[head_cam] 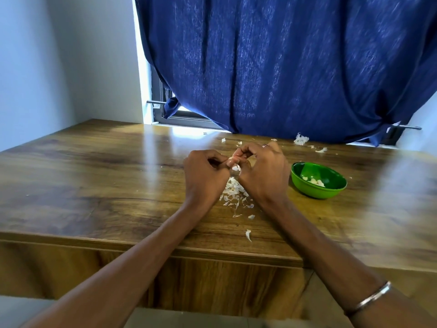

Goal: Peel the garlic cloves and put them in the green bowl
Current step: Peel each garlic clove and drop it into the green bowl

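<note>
Both my hands are up over the middle of the wooden tabletop [106,176], brought close together with the fingers curled. Between them I hold a garlic clove [233,159], pale and pinkish, only a small part of it showing. My left hand [204,172] is bunched, its thumb and fingers pinching the clove from the left. My right hand [262,171] pinches it from the right, fingertips bent down onto it; there is a ring [266,145] on one finger of that hand and a metal bangle [369,300] low on my right forearm.

Right below my hands and between my wrists lies a heap of white garlic skins [234,192], with a few loose flakes trailing toward the near edge of the tabletop. More scraps of skin [301,139] lie at the far edge, near the curtain.

The green bowl [319,192] stands on the tabletop just to the right of my right hand, apart from it. Inside it lie a few pale peeled cloves [315,181], gathered toward the near side of its bottom.

Behind the tabletop hangs a dark blue curtain [283,67], with a strip of window frame [179,117] showing under its left corner, and a white wall [59,67] to the left.
</note>
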`<move>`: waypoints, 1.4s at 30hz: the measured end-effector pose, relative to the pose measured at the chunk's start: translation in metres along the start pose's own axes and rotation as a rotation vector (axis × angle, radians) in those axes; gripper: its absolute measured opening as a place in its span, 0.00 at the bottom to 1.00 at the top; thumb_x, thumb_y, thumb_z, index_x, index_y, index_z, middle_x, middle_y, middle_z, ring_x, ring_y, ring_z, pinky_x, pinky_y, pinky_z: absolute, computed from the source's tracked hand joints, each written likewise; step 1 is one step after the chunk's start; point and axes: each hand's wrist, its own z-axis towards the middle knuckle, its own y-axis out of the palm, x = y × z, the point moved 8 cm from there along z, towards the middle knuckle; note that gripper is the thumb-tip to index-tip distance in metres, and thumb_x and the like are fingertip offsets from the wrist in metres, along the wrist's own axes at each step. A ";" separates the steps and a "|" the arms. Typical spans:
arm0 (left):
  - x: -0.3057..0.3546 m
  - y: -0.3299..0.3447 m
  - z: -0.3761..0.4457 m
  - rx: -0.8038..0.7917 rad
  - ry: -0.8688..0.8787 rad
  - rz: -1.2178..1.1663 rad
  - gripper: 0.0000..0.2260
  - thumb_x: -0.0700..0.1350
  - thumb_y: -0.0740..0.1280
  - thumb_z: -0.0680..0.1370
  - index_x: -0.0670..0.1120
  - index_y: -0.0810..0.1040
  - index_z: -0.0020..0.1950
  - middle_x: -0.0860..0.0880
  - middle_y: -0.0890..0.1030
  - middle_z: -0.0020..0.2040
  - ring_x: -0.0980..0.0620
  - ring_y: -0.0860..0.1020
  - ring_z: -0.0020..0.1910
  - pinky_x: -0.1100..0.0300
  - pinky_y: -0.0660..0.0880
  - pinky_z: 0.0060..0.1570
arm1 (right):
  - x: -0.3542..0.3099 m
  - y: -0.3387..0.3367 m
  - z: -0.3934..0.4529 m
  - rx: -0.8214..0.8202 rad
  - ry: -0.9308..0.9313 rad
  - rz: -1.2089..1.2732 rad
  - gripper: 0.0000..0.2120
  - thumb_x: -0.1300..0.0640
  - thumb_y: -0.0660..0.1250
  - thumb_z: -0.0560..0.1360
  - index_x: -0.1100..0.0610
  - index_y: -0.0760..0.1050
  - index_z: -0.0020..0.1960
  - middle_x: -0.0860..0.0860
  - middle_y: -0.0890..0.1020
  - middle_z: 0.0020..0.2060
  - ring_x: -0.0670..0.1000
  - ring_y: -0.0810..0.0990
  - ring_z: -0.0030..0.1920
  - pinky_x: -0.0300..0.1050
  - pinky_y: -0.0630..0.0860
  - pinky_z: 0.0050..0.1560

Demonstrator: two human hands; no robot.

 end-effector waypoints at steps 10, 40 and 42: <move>-0.042 0.018 -0.006 -0.082 -0.569 -0.605 0.05 0.33 0.69 0.77 0.36 0.85 0.45 0.42 0.85 0.38 0.50 0.83 0.35 0.60 0.81 0.38 | -0.020 0.000 -0.004 0.126 -0.224 -0.146 0.08 0.56 0.69 0.71 0.53 0.82 0.49 0.50 0.83 0.41 0.52 0.76 0.43 0.44 0.62 0.45; -0.027 0.002 0.000 -0.041 -0.380 -0.367 0.08 0.37 0.75 0.76 0.44 0.86 0.54 0.48 0.87 0.48 0.59 0.82 0.32 0.67 0.76 0.30 | 0.020 0.028 -0.001 -0.263 0.104 0.341 0.05 0.55 0.70 0.78 0.46 0.82 0.50 0.38 0.84 0.44 0.39 0.80 0.50 0.42 0.73 0.56; -0.023 -0.001 0.003 -0.029 -0.292 -0.303 0.08 0.37 0.76 0.75 0.44 0.86 0.53 0.50 0.87 0.47 0.59 0.83 0.35 0.65 0.77 0.30 | 0.018 0.025 -0.002 -0.278 0.137 0.469 0.04 0.56 0.70 0.78 0.49 0.82 0.48 0.39 0.84 0.40 0.35 0.81 0.44 0.27 0.73 0.45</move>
